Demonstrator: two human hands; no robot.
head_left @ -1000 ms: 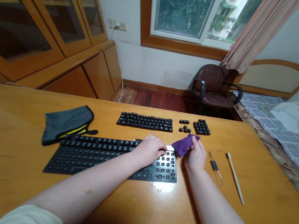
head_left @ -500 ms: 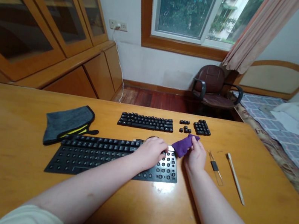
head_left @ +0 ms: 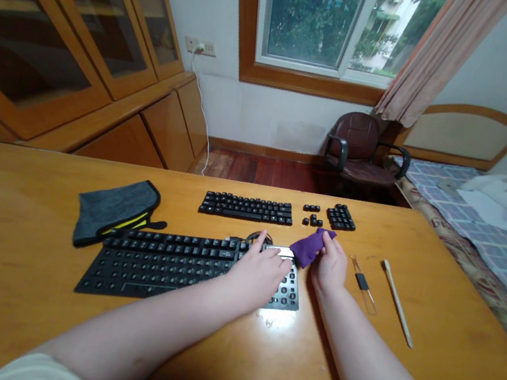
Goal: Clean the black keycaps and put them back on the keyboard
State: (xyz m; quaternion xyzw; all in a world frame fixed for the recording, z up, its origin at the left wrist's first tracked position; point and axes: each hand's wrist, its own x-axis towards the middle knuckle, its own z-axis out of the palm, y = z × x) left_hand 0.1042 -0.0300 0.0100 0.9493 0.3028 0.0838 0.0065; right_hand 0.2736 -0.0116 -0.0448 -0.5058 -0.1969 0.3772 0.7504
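A black keyboard [head_left: 158,265] lies on the desk with most of its keycaps off; a row of caps is still on along its far edge. My left hand [head_left: 258,275] rests over the right part of the keyboard, fingers spread and nothing visible in them. Pinched in my right hand [head_left: 332,267] is a purple cloth [head_left: 306,248], whose left end touches the keyboard's far right corner. A coiled black cable [head_left: 261,237] sits just behind my left hand.
Removed keycaps [head_left: 246,208] stand in a block behind the keyboard, with a smaller keycap group [head_left: 341,217] to the right. A grey cloth [head_left: 117,209] lies at left. On the right are a wire keycap puller [head_left: 363,282] and a white brush [head_left: 397,303].
My left hand has moved slightly down and toward me over the keyboard, and its fingers have spread from a curled pose. The right hand and purple cloth stay nearly still.
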